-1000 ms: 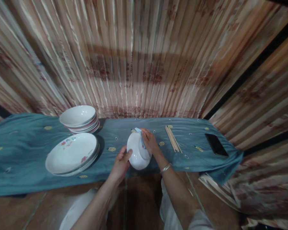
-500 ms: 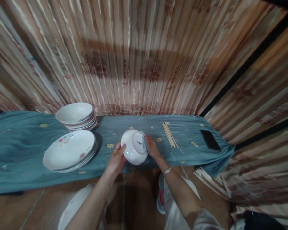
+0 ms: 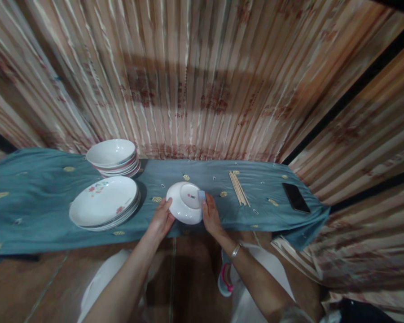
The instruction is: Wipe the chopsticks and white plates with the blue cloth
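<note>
A white bowl [image 3: 185,211] is held bottom-up above the front part of the table, its base ring and small printed mark facing me. My left hand [image 3: 163,217] grips its left edge, thumb on the outer wall. At the opposite side, my right hand [image 3: 211,214] pinches a small pale blue cloth [image 3: 201,195] against the bowl near the base ring; its exact kind is hard to tell. The fingers behind the bowl are hidden.
Left on the teal tablecloth [image 3: 175,168] stand stacked bowls [image 3: 112,154] and, closer, stacked oval plates [image 3: 103,204] with flowers. Chopsticks [image 3: 239,188] and a black phone [image 3: 295,197] lie to the right. A pleated curtain [image 3: 195,80] hangs behind.
The bowl has turned and tilted in my hands, and the pale blue cloth now lies flatter by the base ring. The view has shifted slightly, moving the stacks rightward in the picture.
</note>
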Demonstrator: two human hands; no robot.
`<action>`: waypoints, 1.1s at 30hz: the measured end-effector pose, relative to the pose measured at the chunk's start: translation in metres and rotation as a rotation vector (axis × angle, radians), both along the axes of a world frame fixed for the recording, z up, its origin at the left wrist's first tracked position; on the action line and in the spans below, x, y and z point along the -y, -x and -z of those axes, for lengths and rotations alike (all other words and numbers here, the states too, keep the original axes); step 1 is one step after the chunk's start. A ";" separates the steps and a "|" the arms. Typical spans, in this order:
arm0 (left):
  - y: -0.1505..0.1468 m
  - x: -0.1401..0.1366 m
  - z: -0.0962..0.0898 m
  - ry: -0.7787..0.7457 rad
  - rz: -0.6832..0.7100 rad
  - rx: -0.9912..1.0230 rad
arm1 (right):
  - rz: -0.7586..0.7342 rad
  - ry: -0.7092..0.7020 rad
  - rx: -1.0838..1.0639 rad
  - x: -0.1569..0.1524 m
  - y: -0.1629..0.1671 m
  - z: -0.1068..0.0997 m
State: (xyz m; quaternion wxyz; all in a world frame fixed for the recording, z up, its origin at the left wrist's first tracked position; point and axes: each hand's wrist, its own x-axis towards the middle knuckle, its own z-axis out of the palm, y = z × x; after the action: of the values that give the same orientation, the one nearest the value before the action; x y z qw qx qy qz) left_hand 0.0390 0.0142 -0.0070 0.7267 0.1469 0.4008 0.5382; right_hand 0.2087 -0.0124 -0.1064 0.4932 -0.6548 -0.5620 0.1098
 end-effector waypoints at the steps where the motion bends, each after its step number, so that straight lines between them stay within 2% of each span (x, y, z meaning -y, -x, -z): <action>1: 0.000 -0.001 0.001 0.012 -0.006 0.001 | -0.004 -0.001 0.009 0.003 0.002 0.001; 5: 0.000 -0.003 0.002 0.041 -0.030 0.009 | -0.038 0.001 0.085 0.018 0.010 0.000; 10: -0.001 -0.004 0.004 0.048 -0.034 0.022 | -0.088 0.021 0.194 0.037 0.023 -0.013; 16: 0.000 -0.005 0.009 0.020 -0.046 0.016 | -0.198 -0.034 0.381 0.049 0.033 -0.022; 25: -0.001 -0.003 0.010 0.024 -0.053 0.057 | -0.304 -0.207 0.629 0.046 0.041 -0.029; 28: -0.001 -0.003 0.012 0.041 -0.023 0.069 | -0.304 -0.245 0.684 0.042 0.045 -0.031; 33: -0.003 -0.003 0.015 0.019 -0.049 0.096 | -0.323 -0.281 0.766 0.037 0.051 -0.037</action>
State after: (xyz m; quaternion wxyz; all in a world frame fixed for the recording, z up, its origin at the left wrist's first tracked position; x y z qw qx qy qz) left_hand 0.0421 0.0170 -0.0220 0.7333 0.1039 0.3740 0.5582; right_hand 0.1574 -0.0496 -0.0695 0.3098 -0.4787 -0.8090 -0.1426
